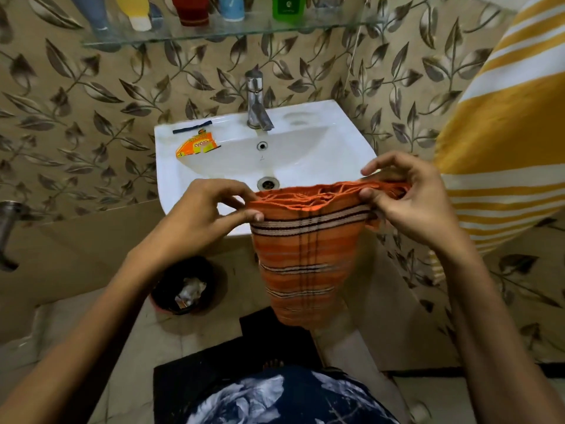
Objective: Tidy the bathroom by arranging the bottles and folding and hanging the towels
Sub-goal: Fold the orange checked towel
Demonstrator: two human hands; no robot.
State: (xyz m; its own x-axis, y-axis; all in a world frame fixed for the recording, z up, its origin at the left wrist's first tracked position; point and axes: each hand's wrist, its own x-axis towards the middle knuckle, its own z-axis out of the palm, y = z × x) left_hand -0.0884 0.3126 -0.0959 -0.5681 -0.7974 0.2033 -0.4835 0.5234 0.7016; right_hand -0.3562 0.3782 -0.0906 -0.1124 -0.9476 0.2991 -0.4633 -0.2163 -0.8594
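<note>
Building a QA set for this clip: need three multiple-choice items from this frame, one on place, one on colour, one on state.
1. Where does the crumpled orange and yellow wrapper lie?
A. in the round black waste bin
B. on the white ceramic washbasin
C. on the glass shelf

2. What is the main colour of the striped towel held by both hands?
A. orange
B. green
C. blue

3. How is that towel held?
A. draped over the chrome tap
B. left hand only
C. pinched at its top edge by both hands

Key: 1 B, the wrapper rests on the washbasin left of the tap. 2 A, the striped towel is orange with pale and dark bands. 3 C, the left hand and right hand each pinch a top corner.
</note>
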